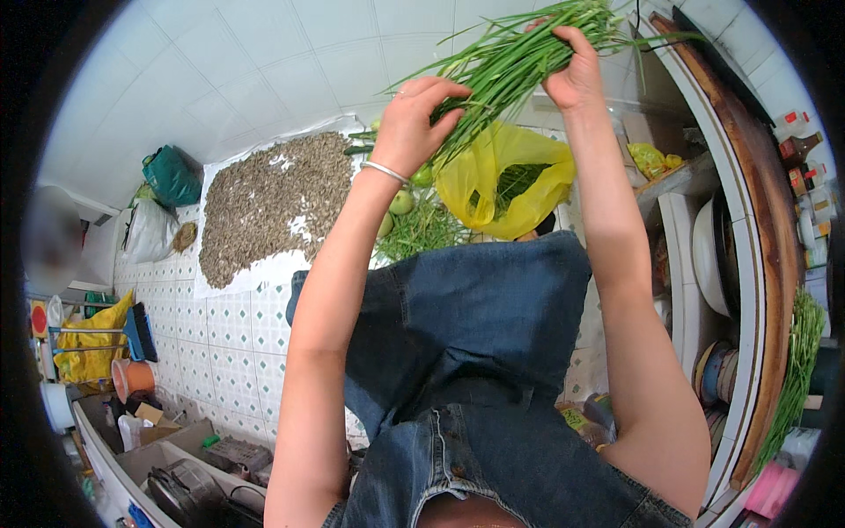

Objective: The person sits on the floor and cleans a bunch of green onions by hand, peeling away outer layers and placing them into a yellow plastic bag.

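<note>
A long bunch of green chive-like leaves [508, 76] is held up in front of the tiled wall. My right hand [573, 76] grips it near the upper end, thumb across the stalks. Lower down, my left hand [416, 122] curls around the leaf tips, a few blades lying between thumb and fingers. Below the bunch, a yellow plastic bag [462, 191] gapes, with dark green leaves [518, 181] inside. Loose green trimmings [422, 231] lie on the floor beside the bag, next to round pale-green vegetables or fruits [401, 202].
A white sheet [277, 267] spread with greyish-brown seeds or husks [264, 204] lies on the left floor. Filled bags [170, 175] stand behind it. At right runs a wood-edged counter [769, 264] bearing bottles and more long greens [795, 369]. A broom [140, 332] is at far left.
</note>
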The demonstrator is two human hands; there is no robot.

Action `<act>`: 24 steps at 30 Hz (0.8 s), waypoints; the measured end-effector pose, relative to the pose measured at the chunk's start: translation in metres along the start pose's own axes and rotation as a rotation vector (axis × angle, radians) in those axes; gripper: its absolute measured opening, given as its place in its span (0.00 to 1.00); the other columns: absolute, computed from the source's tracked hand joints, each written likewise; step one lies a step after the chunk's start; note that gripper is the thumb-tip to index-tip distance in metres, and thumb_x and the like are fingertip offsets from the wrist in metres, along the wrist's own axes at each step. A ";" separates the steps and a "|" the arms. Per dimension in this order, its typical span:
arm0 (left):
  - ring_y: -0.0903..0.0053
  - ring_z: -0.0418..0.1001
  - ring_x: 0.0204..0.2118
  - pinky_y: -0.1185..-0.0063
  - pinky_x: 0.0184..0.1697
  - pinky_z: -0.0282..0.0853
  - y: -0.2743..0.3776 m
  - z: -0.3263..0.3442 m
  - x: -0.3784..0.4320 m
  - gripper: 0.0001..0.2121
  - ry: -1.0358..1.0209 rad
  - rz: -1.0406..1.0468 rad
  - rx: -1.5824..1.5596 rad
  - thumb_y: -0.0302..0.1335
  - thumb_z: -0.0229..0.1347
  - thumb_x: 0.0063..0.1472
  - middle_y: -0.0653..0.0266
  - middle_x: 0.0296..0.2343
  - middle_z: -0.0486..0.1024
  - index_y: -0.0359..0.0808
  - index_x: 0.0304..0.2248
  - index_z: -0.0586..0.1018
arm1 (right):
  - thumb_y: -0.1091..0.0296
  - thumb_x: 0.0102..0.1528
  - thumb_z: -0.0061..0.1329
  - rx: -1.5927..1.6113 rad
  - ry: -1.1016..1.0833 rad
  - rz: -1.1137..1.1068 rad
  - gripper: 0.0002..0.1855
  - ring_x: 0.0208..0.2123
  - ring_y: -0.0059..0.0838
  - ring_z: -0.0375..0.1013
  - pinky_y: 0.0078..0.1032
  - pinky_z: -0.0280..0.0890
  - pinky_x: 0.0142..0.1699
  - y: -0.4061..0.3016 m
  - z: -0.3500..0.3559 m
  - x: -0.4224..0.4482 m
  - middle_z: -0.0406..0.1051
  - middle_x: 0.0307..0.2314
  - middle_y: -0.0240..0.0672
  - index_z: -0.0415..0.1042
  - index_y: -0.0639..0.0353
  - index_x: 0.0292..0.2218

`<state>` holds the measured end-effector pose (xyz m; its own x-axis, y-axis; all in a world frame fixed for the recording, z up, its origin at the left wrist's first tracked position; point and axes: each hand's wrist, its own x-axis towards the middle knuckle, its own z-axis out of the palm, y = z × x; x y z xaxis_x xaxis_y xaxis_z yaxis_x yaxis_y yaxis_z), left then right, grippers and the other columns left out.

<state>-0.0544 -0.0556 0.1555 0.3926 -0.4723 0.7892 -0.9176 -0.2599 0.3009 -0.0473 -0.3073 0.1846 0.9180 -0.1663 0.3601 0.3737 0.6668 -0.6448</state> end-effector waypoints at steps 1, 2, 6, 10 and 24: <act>0.71 0.71 0.33 0.79 0.34 0.67 -0.004 0.001 -0.007 0.09 -0.015 -0.091 -0.030 0.26 0.55 0.49 0.64 0.31 0.74 0.39 0.33 0.76 | 0.72 0.49 0.43 0.022 0.006 0.014 0.11 0.37 0.35 0.68 0.33 0.62 0.46 0.009 -0.001 -0.003 0.69 0.32 0.38 0.66 0.65 0.36; 0.70 0.71 0.32 0.79 0.34 0.67 -0.007 0.002 -0.013 0.08 -0.030 -0.182 -0.058 0.26 0.56 0.49 0.63 0.30 0.74 0.39 0.32 0.76 | 0.72 0.49 0.44 0.062 0.091 0.058 0.11 0.37 0.36 0.68 0.33 0.62 0.46 0.017 -0.002 -0.004 0.69 0.32 0.38 0.67 0.65 0.36; 0.77 0.73 0.28 0.82 0.33 0.68 -0.020 0.005 -0.041 0.07 0.032 -0.441 -0.249 0.28 0.57 0.49 0.63 0.28 0.76 0.35 0.29 0.77 | 0.68 0.49 0.47 0.157 0.277 0.096 0.05 0.24 0.33 0.68 0.30 0.66 0.31 0.053 -0.024 -0.015 0.68 0.21 0.35 0.67 0.58 0.25; 0.82 0.73 0.29 0.86 0.34 0.68 -0.049 -0.007 -0.056 0.07 0.150 -0.596 -0.465 0.26 0.57 0.51 0.64 0.31 0.76 0.32 0.30 0.77 | 0.68 0.49 0.47 0.172 0.285 0.110 0.05 0.25 0.30 0.68 0.29 0.66 0.33 0.067 -0.055 -0.018 0.68 0.22 0.35 0.67 0.59 0.26; 0.77 0.69 0.40 0.79 0.47 0.61 -0.090 0.019 -0.077 0.05 0.212 -0.962 -0.990 0.26 0.49 0.57 0.61 0.37 0.72 0.34 0.32 0.74 | 0.67 0.45 0.51 -0.208 0.303 0.548 0.24 0.32 0.26 0.71 0.26 0.70 0.35 0.168 -0.042 -0.059 0.67 0.36 0.41 0.60 0.67 0.42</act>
<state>-0.0003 -0.0115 0.0578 0.9512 -0.2925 0.0978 0.0055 0.3329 0.9429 -0.0327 -0.2158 0.0267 0.9682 -0.0600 -0.2430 -0.1680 0.5636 -0.8088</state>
